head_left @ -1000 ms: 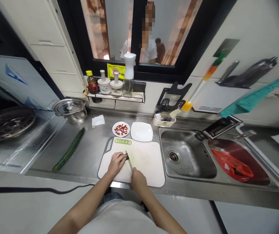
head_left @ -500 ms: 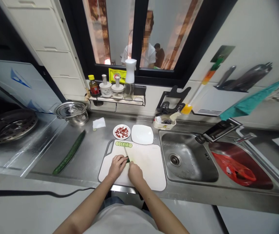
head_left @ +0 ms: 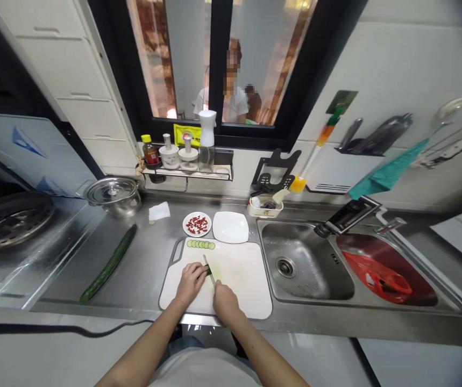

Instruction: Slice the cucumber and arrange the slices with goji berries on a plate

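Observation:
On the white cutting board (head_left: pixel 250 290), my left hand (head_left: pixel 191 280) is closed over a short cucumber piece (head_left: pixel 207 270), most of which its fingers hide. My right hand (head_left: pixel 226 303) grips a kitchen knife (head_left: pixel 210 269); its blade points away from me and lies right beside the piece and my left fingertips. Near the board's far edge lies a row of thin cucumber slices (head_left: pixel 200 244). Behind the board stand a small plate of chopped red pieces (head_left: pixel 197 224) and a white rectangular dish (head_left: pixel 231 227). A long whole cucumber (head_left: pixel 109 263) rests on the counter to the left.
A lidded steel pot (head_left: pixel 113 196) and a paper towel (head_left: pixel 159 211) are at the back left. To the right is a steel sink (head_left: pixel 307 263), with a red plastic bag (head_left: pixel 379 277) in its second basin. Above hangs a seasoning shelf (head_left: pixel 186 172).
The knife blade has swung a little left and now shows more clearly. Both hands stay close to the cucumber piece. The whole view has shifted slightly.

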Demonstrator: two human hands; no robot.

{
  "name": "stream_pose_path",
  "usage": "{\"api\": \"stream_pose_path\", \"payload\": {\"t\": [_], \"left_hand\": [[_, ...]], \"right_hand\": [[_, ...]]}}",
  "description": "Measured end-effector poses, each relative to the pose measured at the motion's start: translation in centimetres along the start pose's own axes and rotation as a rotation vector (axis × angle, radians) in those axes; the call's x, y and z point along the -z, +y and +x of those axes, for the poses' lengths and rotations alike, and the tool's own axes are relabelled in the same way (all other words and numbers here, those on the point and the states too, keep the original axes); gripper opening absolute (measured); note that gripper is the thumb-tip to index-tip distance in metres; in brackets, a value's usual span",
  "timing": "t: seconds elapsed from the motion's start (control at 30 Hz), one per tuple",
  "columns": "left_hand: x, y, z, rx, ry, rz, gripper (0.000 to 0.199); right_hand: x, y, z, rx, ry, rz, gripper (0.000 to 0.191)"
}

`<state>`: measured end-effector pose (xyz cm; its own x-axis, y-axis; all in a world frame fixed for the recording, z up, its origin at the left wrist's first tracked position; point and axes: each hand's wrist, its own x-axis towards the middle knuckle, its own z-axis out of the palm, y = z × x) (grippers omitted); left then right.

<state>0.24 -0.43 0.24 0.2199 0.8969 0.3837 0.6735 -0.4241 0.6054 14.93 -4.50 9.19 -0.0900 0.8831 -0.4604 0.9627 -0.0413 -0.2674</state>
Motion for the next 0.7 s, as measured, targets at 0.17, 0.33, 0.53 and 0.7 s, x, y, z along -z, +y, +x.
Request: {"api": "stream_pose_path", "payload": {"t": [0.17, 0.33, 0.53, 0.7], "left_hand": [[-0.1, 0.0, 0.0, -0.007, -0.005, 0.003, 0.024], [0.0, 0.1, 0.0, -0.003, -0.015, -0.012, 0.025], [0.1, 0.2, 0.1, -0.007, -0.013, -0.015, 0.026], [0.1, 0.2, 0.2, -0.010, 0.002, 0.021, 0.025]], "right_hand": [[-0.8, 0.8, -1.5, -0.015, 0.014, -0.004, 0.041], [-0.8, 0.8, -1.7, -0.034, 0.016, -0.012, 0.041], [-0.2, -0.1, 0.3, -0.005, 0.027, 0.006, 0.039], [0.1, -0.9, 2.4, 0.015, 0.072, 0.029, 0.039]]}}
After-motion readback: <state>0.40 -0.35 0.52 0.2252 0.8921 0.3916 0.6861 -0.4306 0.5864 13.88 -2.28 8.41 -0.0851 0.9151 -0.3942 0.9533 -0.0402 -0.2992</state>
